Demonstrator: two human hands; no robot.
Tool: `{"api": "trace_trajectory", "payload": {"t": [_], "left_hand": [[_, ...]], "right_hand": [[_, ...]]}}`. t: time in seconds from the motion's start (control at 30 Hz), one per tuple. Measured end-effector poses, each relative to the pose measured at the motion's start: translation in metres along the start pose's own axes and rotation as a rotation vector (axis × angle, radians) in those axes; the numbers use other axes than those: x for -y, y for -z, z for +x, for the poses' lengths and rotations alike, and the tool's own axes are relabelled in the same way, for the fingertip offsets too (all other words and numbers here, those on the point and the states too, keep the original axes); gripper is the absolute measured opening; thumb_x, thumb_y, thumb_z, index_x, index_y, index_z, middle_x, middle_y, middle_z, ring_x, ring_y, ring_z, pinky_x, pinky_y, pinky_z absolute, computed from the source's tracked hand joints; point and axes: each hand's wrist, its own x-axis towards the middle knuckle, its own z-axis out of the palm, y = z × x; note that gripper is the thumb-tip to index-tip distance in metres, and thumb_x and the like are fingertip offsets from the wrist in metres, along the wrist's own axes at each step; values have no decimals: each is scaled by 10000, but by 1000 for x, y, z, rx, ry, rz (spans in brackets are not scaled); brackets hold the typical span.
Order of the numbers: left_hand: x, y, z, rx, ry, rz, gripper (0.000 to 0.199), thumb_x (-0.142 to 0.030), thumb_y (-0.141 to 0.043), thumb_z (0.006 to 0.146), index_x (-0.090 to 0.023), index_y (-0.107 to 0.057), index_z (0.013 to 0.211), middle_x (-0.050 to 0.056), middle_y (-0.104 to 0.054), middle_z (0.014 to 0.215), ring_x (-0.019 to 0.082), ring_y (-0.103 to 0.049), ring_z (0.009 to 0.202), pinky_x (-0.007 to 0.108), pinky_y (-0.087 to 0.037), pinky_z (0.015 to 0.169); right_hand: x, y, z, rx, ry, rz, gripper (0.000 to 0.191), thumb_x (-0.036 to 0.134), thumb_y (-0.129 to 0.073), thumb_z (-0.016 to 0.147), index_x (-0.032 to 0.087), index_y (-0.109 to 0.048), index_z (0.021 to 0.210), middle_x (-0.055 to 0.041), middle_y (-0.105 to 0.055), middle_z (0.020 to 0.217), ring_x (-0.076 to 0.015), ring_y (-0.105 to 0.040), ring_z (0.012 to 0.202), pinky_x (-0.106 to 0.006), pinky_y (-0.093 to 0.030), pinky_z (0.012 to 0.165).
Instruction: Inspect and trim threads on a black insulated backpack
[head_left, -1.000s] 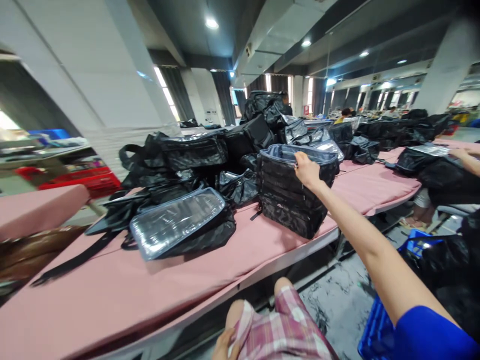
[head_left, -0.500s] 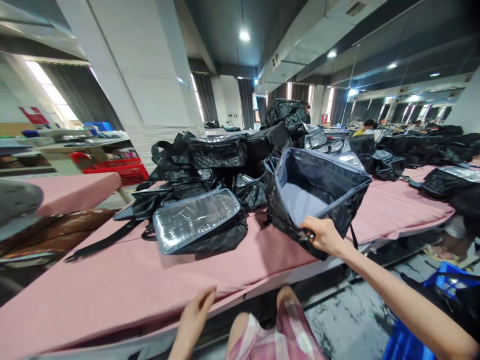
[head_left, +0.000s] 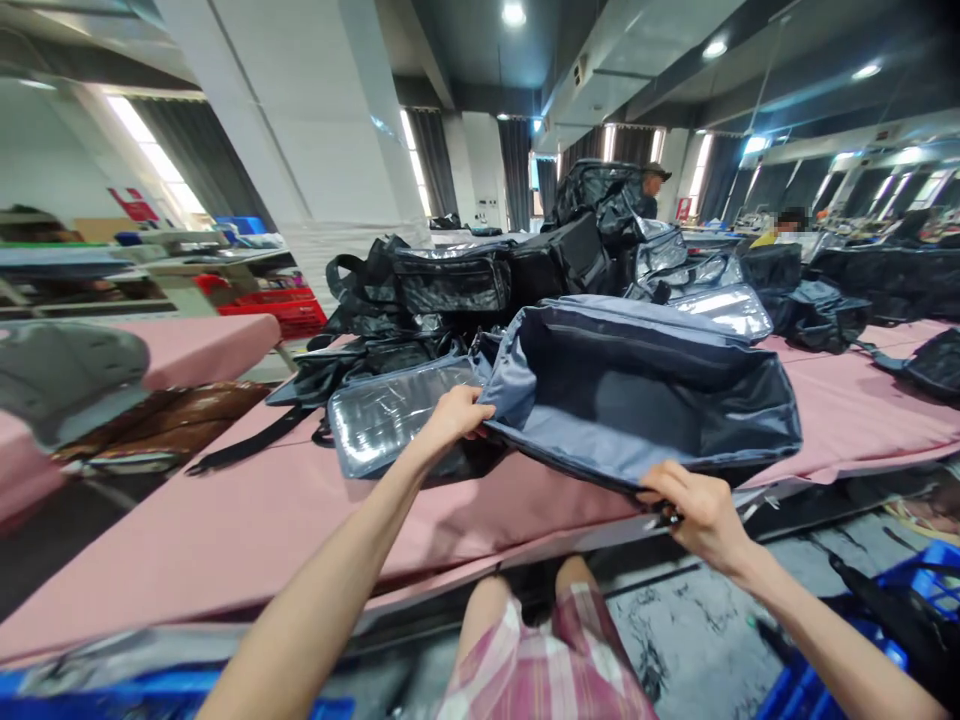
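A large dark bag [head_left: 622, 400] with a grey-blue lining gapes open toward me above the pink-covered table [head_left: 247, 540]. My left hand [head_left: 461, 412] pinches its rim at the left corner. On the near edge of the rim, my right hand [head_left: 694, 500] is closed, with a small dark object showing beneath its fingers that I cannot make out. Left of the bag, behind my left hand, lies another bag's silver-lined lid [head_left: 390, 415].
More black bags [head_left: 450, 285] are heaped along the back of the table. Blue crates [head_left: 930, 580] stand on the floor at right, and another blue edge shows at bottom left. A red crate [head_left: 270, 308] is beyond the table. A person in a hat [head_left: 651, 190] is in the background.
My left hand has risen from the table's front edge and taken hold of the bag's left rim. The bag has turned, its opening now wider and facing me. My right hand keeps its hold.
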Motion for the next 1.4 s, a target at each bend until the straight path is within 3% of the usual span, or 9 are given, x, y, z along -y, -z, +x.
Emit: {"api": "trace_trajectory", "payload": {"t": [0.2, 0.47, 0.67, 0.73, 0.8, 0.87, 1.0, 1.23, 1.4], "left_hand": [[23, 39, -69, -18, -62, -440, 269, -386, -601, 625, -126, -573, 688, -2, -565, 596, 146, -547, 521, 226, -466, 481], [69, 55, -131, -105, 39, -360, 424, -518, -609, 695, -152, -617, 909, 20, -629, 744, 162, -578, 629, 249, -498, 581], [32, 55, -130, -526, -480, 160, 265, -387, -525, 848, -205, -612, 1019, 30, -623, 876, 167, -582, 761, 264, -460, 677], [3, 44, -120, -361, -764, 374, 168, -301, -500, 884, -216, -641, 919, 30, -632, 878, 174, -572, 817, 288, -432, 733], [-25, 21, -102, 90, -989, 575, 119, -256, -546, 861, -227, -655, 822, 5, -640, 788, 167, -571, 767, 293, -405, 715], [-46, -12, -77, 462, -1073, 730, 56, -208, -617, 804, -235, -660, 779, -18, -638, 724, 156, -574, 702, 282, -381, 669], [-48, -81, -30, 787, -1103, 871, 255, -120, -642, 747, -239, -657, 972, 15, -650, 937, 158, -588, 741, 237, -318, 505], [-5, -120, -10, 863, -904, 791, 166, -25, -644, 668, -121, -658, 803, 104, -645, 904, 204, -592, 755, 244, -417, 593], [8, -116, -9, 889, -729, 609, 186, 20, -581, 642, -111, -559, 513, 44, -582, 556, 168, -552, 577, 248, -426, 594]], "right_hand": [[-9, 1, 24, -100, 61, 95, 410, -30, -405, 664, 187, -541, 984, -52, -587, 911, -125, -607, 774, -200, -448, 621], [27, 17, 21, 222, 147, 164, 339, -25, -382, 744, 207, -532, 940, -29, -591, 856, -71, -533, 583, -183, -380, 522], [39, 35, -12, 306, 119, 113, 372, -3, -353, 759, 212, -548, 991, -50, -608, 929, -103, -566, 681, -211, -373, 553], [46, 37, -19, 362, 121, 103, 387, 7, -332, 749, 213, -547, 997, -50, -608, 935, -115, -551, 659, -237, -356, 551], [54, 39, -21, 454, 106, 123, 402, 2, -313, 733, 215, -543, 984, -42, -606, 922, -120, -530, 626, -253, -335, 541], [63, 41, -19, 555, 71, 141, 418, -15, -311, 708, 218, -546, 963, -27, -605, 897, -118, -521, 601, -260, -316, 527], [74, 50, -9, 727, 6, 111, 503, -46, -345, 643, 238, -567, 994, -8, -617, 917, -106, -558, 615, -248, -330, 524], [54, 73, 29, 755, -90, 254, 483, 20, -390, 705, 267, -582, 1074, -24, -629, 1038, -120, -622, 808, -193, -420, 648], [27, 40, 88, 841, -250, -22, 201, 275, -467, 843, 241, -659, 893, -47, -679, 810, -209, -646, 792, -246, -410, 636]]}}
